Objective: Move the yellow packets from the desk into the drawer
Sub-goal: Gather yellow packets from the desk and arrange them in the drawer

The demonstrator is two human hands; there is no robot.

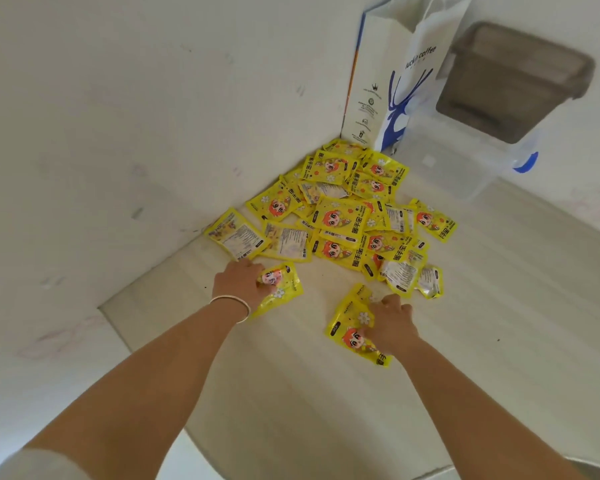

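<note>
From the head camera, the left hand [238,280] has its fingers curled round one yellow packet [284,289] on the pale worktop [499,306]. The right hand [390,322] grips a second packet [349,323], fingers bent over it. Just beyond both sets of fingers lies the heap of packets [340,216], reaching into the corner. Behind it stand a paper bag [395,81] and a clear box [465,157].
</note>
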